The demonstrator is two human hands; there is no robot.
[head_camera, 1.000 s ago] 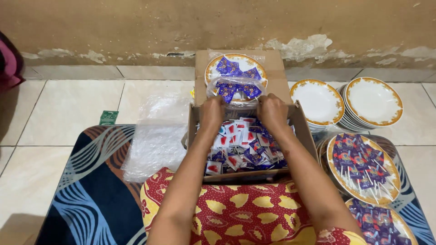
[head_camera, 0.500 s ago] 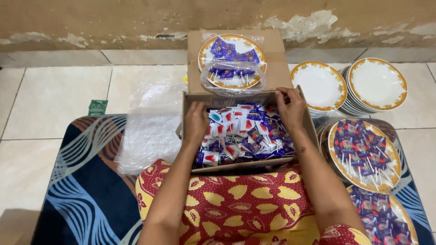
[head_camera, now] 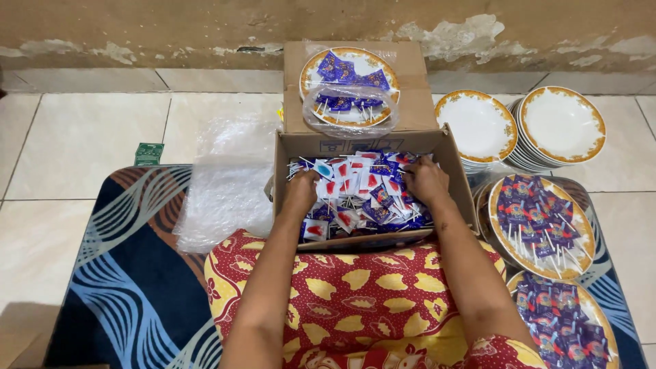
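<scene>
While both sit buried in the cardboard box (head_camera: 369, 145) of wrapped lollipops (head_camera: 355, 188), left hand (head_camera: 302, 188) and right hand (head_camera: 425, 179) look loosely curled; can't tell if they're gripping anything.

A matt brown cardboard box (head_camera: 456, 179) holds glossy blue-and-white plastic-wrapped lollipops (head_camera: 359, 188); crinkled clear plastic sheeting (head_camera: 225, 184) lies on smooth glazed floor tiles (head_camera: 82, 137).

The person's two forearms were bare from the elbows down, with no sleeves, watch, bracelet or rings to be seen on the left hand (head_camera: 301, 191) or the right hand (head_camera: 425, 180). A red garment (head_camera: 355, 294) printed with yellow leaf-like shapes and smaller pale motifs covered the lap, its cloth lying in soft folds. Near the lower edge of the head view the print grew denser, with larger yellow patches at the hem.
</scene>
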